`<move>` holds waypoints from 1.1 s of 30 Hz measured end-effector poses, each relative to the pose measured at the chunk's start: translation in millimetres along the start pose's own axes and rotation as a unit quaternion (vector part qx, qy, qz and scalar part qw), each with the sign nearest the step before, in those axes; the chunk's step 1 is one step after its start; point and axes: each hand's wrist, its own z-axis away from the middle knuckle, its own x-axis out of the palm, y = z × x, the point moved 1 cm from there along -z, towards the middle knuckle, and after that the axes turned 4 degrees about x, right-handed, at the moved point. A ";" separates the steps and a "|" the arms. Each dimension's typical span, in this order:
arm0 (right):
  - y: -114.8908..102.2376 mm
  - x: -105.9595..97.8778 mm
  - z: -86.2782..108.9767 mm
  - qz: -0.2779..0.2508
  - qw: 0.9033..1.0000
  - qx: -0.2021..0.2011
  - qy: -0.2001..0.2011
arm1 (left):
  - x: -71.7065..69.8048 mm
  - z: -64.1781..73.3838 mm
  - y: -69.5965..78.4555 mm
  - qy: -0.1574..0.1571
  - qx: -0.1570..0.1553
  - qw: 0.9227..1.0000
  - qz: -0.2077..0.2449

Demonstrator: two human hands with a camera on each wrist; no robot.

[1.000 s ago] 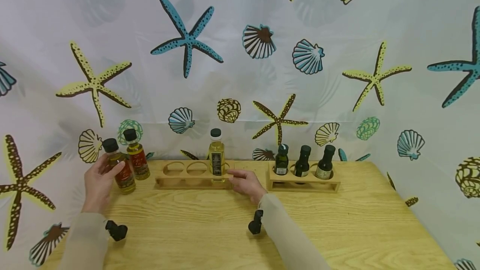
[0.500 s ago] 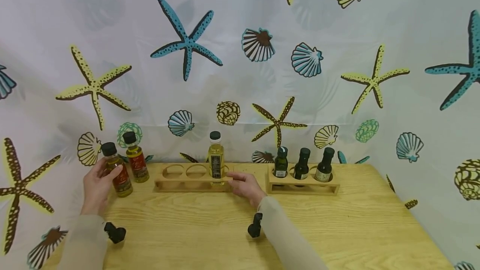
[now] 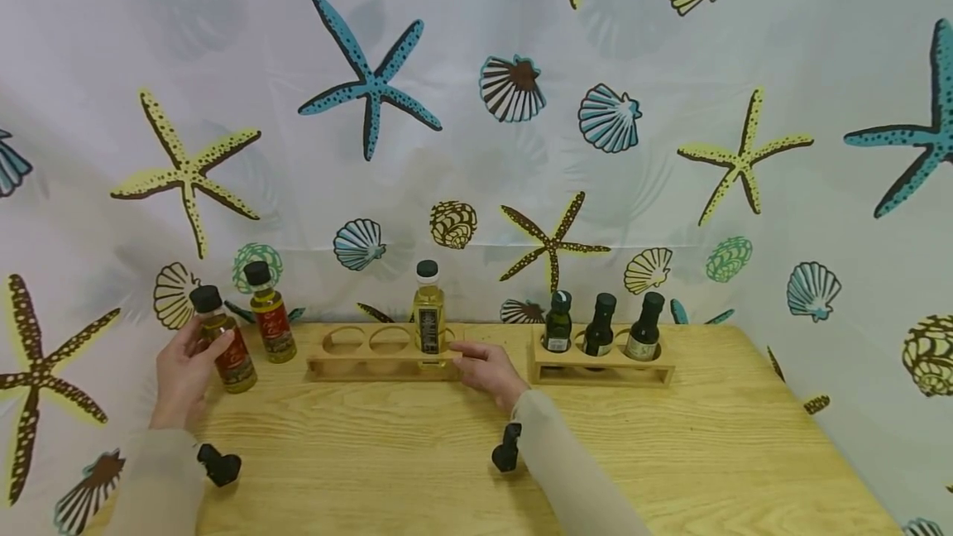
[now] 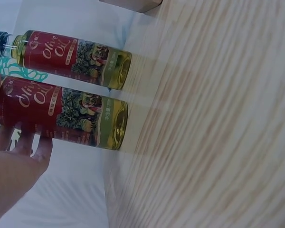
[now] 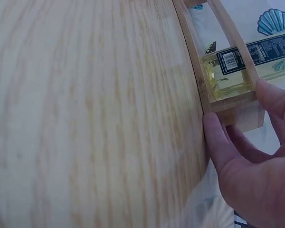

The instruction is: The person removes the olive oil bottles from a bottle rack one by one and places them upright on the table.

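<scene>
My left hand (image 3: 181, 375) holds a red-labelled olive oil bottle (image 3: 235, 361) by its upper part, thumb on the near side and fingers behind. In the left wrist view this bottle (image 4: 80, 116) has its base right at the tabletop. A matching olive oil bottle (image 3: 275, 327) stands just behind it to the right. My right hand (image 3: 489, 370) grips the right end of a three-hole wooden bottle rack (image 3: 342, 360). In the right wrist view, the thumb lies at the upper board and the fingers at the end. A pale yellow oil bottle (image 3: 429, 304) with a dark label stands in the rack's right hole.
Farther right, a second wooden rack (image 3: 605, 375) carries three small dark bottles, one of them a dark bottle (image 3: 644, 325) at its right end. The wooden table (image 3: 417, 453) ends against a starfish-and-shell patterned curtain (image 3: 476, 164) at the back and sides.
My left hand and its olive oil bottle have shifted slightly left, widening the gap to the other olive oil bottle. My right hand stays on the rack.
</scene>
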 end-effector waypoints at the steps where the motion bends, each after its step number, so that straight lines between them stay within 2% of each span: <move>1: 0.1 0.0 -0.3 -0.001 1.000 0.000 0.000 | -0.6 0.2 0.0 -0.005 0.001 1.000 0.000; 8: -1.0 -1.2 0.5 -0.002 1.000 -0.002 0.000 | -2.0 3.6 1.9 -0.027 0.012 1.000 -0.009; 14: -2.0 -1.2 1.2 -0.007 1.000 0.001 0.000 | -1.2 4.8 4.5 -0.012 0.002 1.000 -0.022; 18: -1.1 -0.7 0.6 -0.009 1.000 0.001 0.003 | -2.1 6.2 5.7 0.016 -0.024 1.000 -0.006; 22: 0.3 0.3 0.2 -0.009 1.000 0.001 0.002 | -5.6 8.8 8.8 0.062 -0.034 0.997 0.043; 27: 0.8 1.1 0.0 -0.010 1.000 -0.002 0.001 | -9.4 8.5 16.2 0.104 -0.007 0.988 0.114; 33: 0.1 1.2 0.8 -0.013 1.000 0.002 -0.001 | -10.2 7.6 24.9 0.151 0.008 0.979 0.139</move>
